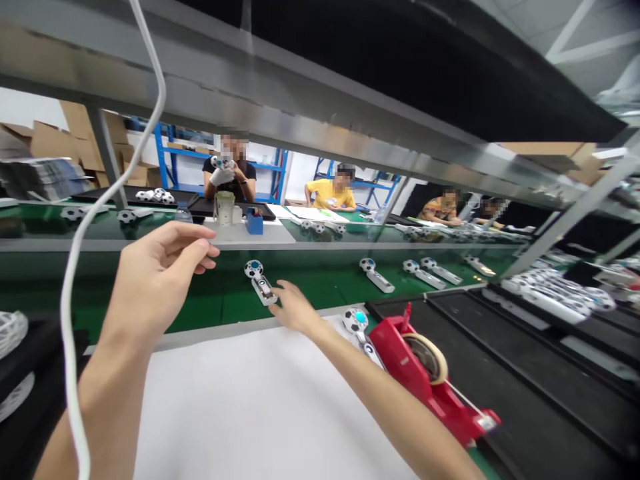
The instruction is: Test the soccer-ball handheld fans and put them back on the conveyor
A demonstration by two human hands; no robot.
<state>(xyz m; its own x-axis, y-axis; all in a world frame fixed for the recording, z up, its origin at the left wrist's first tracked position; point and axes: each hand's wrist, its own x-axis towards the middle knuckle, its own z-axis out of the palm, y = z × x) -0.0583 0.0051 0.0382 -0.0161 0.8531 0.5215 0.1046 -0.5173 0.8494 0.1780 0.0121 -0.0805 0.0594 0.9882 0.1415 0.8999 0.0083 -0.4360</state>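
My right hand (296, 308) reaches over the green conveyor belt. Its thumb and fingers close around the lower end of a white handheld device (262, 288) with a football-patterned round head and a blue centre. The device lies slantwise, with parts inside its handle exposed. My left hand (153, 283) hovers left of it, above the near edge of the belt. Its fingers bend loosely, thumb close to the forefinger, and nothing shows between them. A similar device (356, 321) lies beside my right forearm, partly hidden by it and by a red tape dispenser (415, 373).
White paper (240, 413) covers the near worktop. Black trays (525, 360) lie right, with several devices (555, 293) stacked beyond. More devices (377, 275) sit along the belt. A white cable (73, 287) hangs at left; a shelf (300, 120) crosses overhead. Several co-workers sit opposite.
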